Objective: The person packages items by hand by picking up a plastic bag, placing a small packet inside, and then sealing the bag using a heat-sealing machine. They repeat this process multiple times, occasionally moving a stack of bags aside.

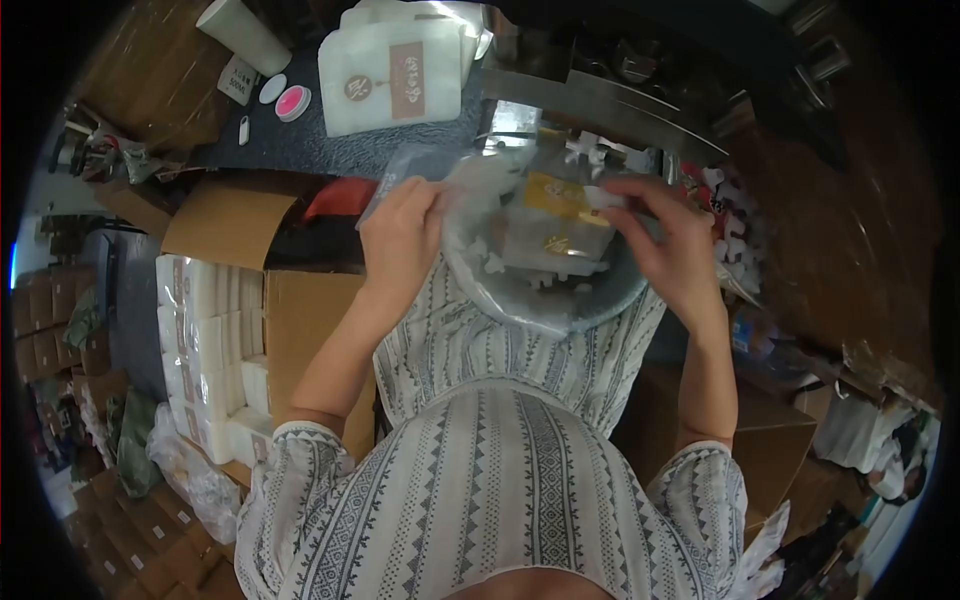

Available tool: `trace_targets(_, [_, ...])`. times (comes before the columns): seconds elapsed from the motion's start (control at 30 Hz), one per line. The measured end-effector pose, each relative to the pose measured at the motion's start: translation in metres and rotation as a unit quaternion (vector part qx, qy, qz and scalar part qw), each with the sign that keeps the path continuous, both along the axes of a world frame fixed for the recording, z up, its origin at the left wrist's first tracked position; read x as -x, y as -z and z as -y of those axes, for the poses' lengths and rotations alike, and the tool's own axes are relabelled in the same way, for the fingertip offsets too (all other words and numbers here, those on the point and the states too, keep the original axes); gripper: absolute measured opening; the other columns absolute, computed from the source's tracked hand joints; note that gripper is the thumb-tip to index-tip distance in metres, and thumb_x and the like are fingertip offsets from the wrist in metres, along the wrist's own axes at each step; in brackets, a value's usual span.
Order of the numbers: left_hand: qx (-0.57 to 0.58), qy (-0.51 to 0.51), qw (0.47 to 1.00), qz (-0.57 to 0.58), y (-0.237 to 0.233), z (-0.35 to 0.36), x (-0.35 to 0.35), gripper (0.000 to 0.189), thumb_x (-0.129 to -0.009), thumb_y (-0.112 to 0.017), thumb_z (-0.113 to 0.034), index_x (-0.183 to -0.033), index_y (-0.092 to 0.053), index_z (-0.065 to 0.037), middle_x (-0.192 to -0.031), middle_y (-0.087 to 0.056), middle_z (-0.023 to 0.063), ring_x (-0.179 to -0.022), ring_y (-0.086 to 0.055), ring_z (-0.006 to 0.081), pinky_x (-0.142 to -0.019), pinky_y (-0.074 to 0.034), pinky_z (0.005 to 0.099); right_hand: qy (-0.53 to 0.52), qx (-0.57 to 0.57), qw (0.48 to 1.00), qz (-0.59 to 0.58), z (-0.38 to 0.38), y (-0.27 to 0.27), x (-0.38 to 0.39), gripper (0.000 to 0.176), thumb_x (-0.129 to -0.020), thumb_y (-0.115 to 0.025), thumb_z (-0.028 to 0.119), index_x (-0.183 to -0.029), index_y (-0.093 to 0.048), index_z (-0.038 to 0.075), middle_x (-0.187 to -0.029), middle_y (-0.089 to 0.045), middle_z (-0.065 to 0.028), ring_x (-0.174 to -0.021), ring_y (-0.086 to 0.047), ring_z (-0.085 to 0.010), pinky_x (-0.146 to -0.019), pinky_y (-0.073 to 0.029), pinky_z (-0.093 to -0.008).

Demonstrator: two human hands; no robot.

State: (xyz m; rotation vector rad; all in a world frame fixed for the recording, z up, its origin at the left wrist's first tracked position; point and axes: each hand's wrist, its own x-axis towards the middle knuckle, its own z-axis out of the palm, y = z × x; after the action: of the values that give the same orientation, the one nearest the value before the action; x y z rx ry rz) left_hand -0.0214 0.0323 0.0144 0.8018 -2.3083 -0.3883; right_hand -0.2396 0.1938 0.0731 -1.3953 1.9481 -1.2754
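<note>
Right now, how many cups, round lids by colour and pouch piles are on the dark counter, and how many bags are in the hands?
White cup: 1
Pink round lid: 1
White round lid: 1
Pile of white pouches: 1
Clear bag, pinched by the left hand and right hand: 1
Total: 5

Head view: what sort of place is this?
Probably a packing or stock room: cardboard cartons of white packets, stacked labelled pouches on the counter, left hand and right hand holding a clear bag.
</note>
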Motion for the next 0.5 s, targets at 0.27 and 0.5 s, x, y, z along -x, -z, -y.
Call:
trace_targets(0.27, [-0.093, 0.166, 0.981, 0.032, -0.007, -0.02, 0.014, 0.01, -0.083, -0.065, -0.01, -0.091, -0.066, -0.004, -0.079, -0.063, 0.0111, -0.068, -0.062, 0.0278, -0.059, -0.048, 0.0354, -0.117, 0.02, 0.989, -0.084, 0.014, 0.005, -0.011, 0.026, -0.084, -0.064, 0.006, -0.109, -0.06, 0.003, -0.101, -0.064, -0.0129, -0.087, -0.064, -0.0315, -0.075, -0.052, -0.0347])
trace_targets(0.5, [-0.568, 0.145, 0.81, 0.025, 0.008, 0.0, 0.082, 0.023, -0.088, -0.063, -0.02, -0.093, -0.067, 0.002, -0.076, -0.067, 0.0063, -0.062, -0.062, 0.011, -0.054, -0.045, 0.0265, 0.07, -0.005, 0.996, -0.046, -0.009, 0.023, 0.02, 0.033, -0.085, -0.066, 0.008, -0.117, -0.061, 0.005, -0.107, -0.066, -0.0092, -0.093, -0.062, -0.0166, -0.079, -0.049, -0.0305])
